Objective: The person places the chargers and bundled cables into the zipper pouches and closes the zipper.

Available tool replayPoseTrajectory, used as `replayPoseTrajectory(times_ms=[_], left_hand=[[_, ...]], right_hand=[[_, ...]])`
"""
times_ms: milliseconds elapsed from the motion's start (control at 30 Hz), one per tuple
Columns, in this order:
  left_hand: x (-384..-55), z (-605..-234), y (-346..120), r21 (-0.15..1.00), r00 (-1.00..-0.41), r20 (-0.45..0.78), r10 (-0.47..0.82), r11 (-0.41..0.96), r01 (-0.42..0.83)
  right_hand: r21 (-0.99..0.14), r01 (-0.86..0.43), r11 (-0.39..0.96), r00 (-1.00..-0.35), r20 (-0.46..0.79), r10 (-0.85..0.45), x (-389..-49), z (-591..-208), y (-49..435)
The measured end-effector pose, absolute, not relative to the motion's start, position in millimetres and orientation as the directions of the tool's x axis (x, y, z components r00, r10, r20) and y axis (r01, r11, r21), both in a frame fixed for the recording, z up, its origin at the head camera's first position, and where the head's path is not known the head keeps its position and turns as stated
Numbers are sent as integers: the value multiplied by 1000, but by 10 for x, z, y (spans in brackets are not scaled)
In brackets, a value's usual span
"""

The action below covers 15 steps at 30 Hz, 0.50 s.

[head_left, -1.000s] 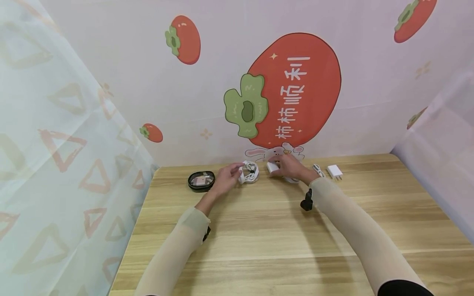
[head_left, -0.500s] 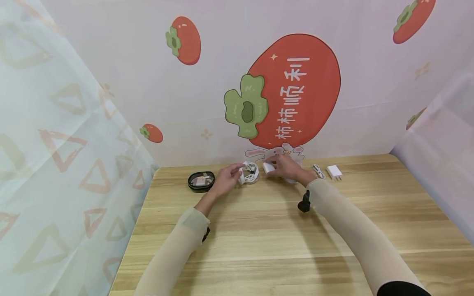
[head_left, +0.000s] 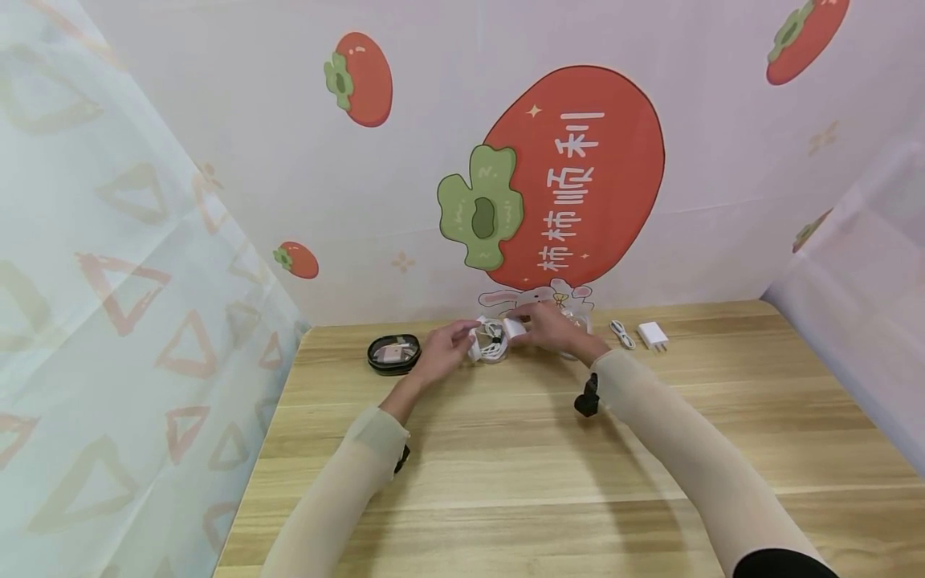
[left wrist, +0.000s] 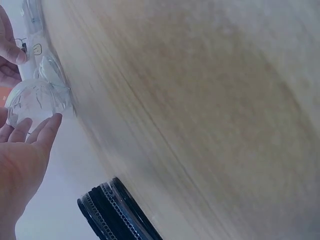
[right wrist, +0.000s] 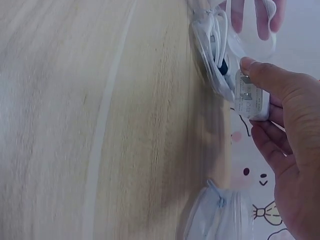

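My left hand (head_left: pixel 441 353) holds the edge of a small clear pouch (left wrist: pixel 37 97) at the back of the table. Its fingers show through the clear plastic in the right wrist view. Inside the pouch lies a coiled white cable (head_left: pixel 494 341) with a dark tie. My right hand (head_left: pixel 549 329) pinches a white charger (right wrist: pixel 250 102) between thumb and fingers, right at the pouch's mouth. Small print on the charger faces the right wrist camera.
A second clear pouch (right wrist: pixel 220 215) sits beneath my right wrist. Farther right lie a bundled white cable (head_left: pixel 622 335) and another white charger (head_left: pixel 654 335) with prongs. A black-rimmed clear case (head_left: pixel 393 365) stands left of my left hand. A printed backdrop (head_left: pixel 405 201) rises behind the table.
My right hand has moved left with the charger, up to the pouch at my left hand. The second clear pouch shows more now. My left hand has hardly moved.
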<state>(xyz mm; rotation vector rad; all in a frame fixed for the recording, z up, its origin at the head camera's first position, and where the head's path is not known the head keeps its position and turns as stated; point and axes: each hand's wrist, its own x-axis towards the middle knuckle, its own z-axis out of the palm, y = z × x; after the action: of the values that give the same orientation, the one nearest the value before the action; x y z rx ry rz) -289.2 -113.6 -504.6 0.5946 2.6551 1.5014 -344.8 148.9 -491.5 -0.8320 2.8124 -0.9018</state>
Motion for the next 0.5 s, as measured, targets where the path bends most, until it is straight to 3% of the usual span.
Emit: replayPoseTrajectory(times_ms=[233,500], left_hand=[[-2890,-5054,-1129,843,-923,155,352,441,309],[-2899,-5067,-1126,850,-925,154,348,431,304]], right_hand=[[-634,-432,642,-854,59,-516,-3415,-4867,1384],[-602,-505,618,-825,126,-551,-3450,-4938,1311]])
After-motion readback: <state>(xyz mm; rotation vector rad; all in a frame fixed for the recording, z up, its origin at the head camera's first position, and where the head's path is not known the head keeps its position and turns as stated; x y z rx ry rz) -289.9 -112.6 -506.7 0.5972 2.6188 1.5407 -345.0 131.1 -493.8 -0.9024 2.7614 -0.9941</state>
